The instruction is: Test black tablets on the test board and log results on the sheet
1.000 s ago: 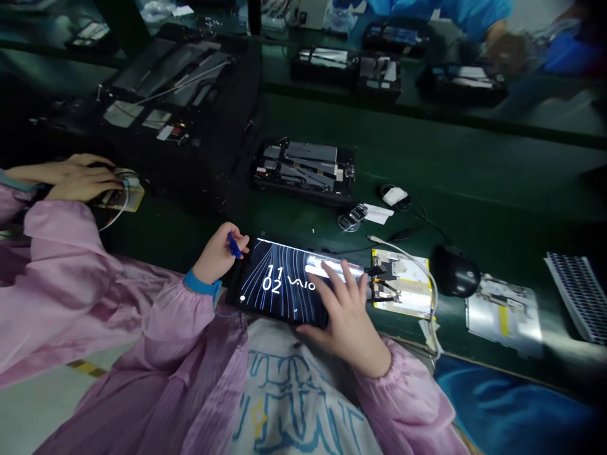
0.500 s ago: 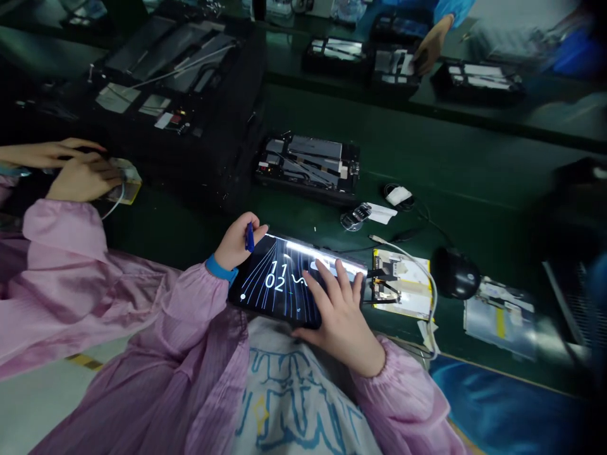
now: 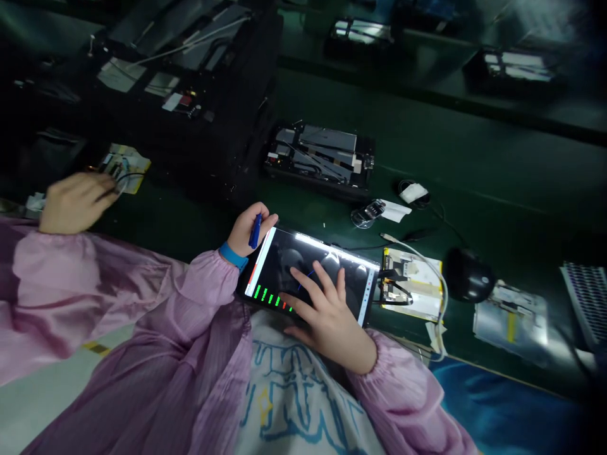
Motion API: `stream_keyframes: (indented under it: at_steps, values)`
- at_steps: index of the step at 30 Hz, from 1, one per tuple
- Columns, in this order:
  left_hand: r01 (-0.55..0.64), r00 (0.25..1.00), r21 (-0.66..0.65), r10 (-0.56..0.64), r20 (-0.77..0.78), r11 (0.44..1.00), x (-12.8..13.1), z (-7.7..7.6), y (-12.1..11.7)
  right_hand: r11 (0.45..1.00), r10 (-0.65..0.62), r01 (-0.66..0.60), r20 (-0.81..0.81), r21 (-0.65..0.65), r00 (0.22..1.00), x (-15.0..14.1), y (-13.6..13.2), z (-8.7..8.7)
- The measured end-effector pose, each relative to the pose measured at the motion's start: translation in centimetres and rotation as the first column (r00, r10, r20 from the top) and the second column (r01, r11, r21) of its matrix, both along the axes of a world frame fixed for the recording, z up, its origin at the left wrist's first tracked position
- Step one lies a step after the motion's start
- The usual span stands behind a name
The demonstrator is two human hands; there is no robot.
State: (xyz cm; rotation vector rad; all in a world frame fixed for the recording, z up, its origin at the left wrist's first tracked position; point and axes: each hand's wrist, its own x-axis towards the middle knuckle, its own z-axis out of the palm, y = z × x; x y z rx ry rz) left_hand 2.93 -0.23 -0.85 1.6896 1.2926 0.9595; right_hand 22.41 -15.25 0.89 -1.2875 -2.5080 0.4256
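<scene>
A tablet (image 3: 353,304) lies tilted at the table edge in front of me, its screen lit: dark middle, pale strips at both ends, several green marks and a red one. My left hand (image 3: 247,230) is closed around a small blue plastic piece (image 3: 255,231), perhaps a pen or pry tool, with the thumb by the tablet's upper left corner. Over the screen my right hand (image 3: 327,309) is spread and holds nothing; whether its fingertips touch the glass I cannot tell. Dark leads run from the tablet's right side to a white battery-like pack (image 3: 417,284) with a circuit board.
A black tray of screen panels (image 3: 322,158) sits ahead, beside a tall black stack (image 3: 190,107). Rightward are a white cable (image 3: 439,278), a black rounded device (image 3: 469,276) and a silver panel (image 3: 509,319). At left, a co-worker's hand (image 3: 78,201) works by another pack (image 3: 128,165).
The screen went from a clock with thin lines to a dark page with coloured marks. My right hand shifted slightly left across it. The view moved, and the far co-worker's hand left the picture.
</scene>
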Motion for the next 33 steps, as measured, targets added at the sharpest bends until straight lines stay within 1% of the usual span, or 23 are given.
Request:
stream_keyframes:
  at_steps: [3, 6, 8, 12, 14, 16, 19, 22, 25, 27, 29, 31, 33]
  values:
    - [-0.005, 1.000, -0.001, 0.005, 0.021, 1.000, 0.0, -0.1, -0.1, 1.000, 0.004, -0.004, -0.003, 0.017, 1.000, 0.0, 0.1, 0.2]
    - [-0.016, 0.999, 0.014, 0.016, 0.028, 1.000, -0.1, -0.1, -0.3, 0.997, -0.053, 0.055, -0.040, 0.047, 0.998, 0.5, 1.3, 1.0]
    - [-0.036, 0.999, 0.019, 0.035, 0.012, 0.999, -0.1, -0.2, -0.4, 0.991, -0.110, 0.113, -0.042, 0.067, 0.993, 0.9, 3.1, 1.6]
    - [-0.069, 0.998, 0.045, 0.068, 0.007, 0.997, -0.3, -0.2, -0.6, 0.982, -0.178, 0.178, -0.014, 0.062, 0.984, 0.2, 8.3, 2.0]
    - [-0.077, 0.997, 0.071, 0.076, 0.019, 0.995, -0.5, -0.3, -0.6, 0.984, -0.173, 0.173, -0.001, 0.034, 0.985, -0.9, 10.8, 1.9]
    - [-0.079, 0.997, 0.095, 0.077, 0.024, 0.992, -0.7, -0.4, -0.6, 0.990, -0.143, 0.143, -0.005, -0.002, 0.990, -2.3, 12.7, 1.9]
    - [-0.092, 0.996, 0.111, 0.092, 0.010, 0.989, -0.9, -0.5, -0.5, 0.989, -0.145, 0.144, -0.068, -0.023, 0.987, -4.0, 14.0, 2.0]
    - [-0.110, 0.994, 0.101, 0.111, -0.002, 0.989, -0.9, -0.4, -0.6, 0.983, -0.177, 0.182, -0.141, 0.026, 0.974, -4.5, 13.7, 2.4]
    - [-0.114, 0.993, 0.088, 0.114, 0.002, 0.990, -0.7, -0.2, -0.6, 0.988, -0.129, 0.142, -0.177, 0.065, 0.976, -3.5, 12.0, 3.0]
    - [-0.111, 0.994, 0.078, 0.111, 0.001, 0.991, -0.7, -0.2, -0.5, 0.995, -0.077, 0.087, -0.200, 0.040, 0.977, -2.1, 10.4, 3.4]
    - [-0.105, 0.994, 0.074, 0.106, -0.002, 0.992, -0.6, -0.2, -0.5, 0.999, -0.052, 0.049, -0.233, -0.016, 0.971, -0.4, 8.6, 3.9]
    - [-0.093, 0.996, 0.085, 0.093, 0.005, 0.992, -0.6, -0.4, -0.4, 0.996, -0.065, 0.047, -0.287, -0.071, 0.956, 1.5, 6.8, 4.1]
    - [-0.081, 0.997, 0.095, 0.079, 0.022, 0.992, -0.6, -0.5, -0.3, 0.990, -0.124, 0.093, -0.365, -0.102, 0.923, 3.5, 5.2, 4.0]
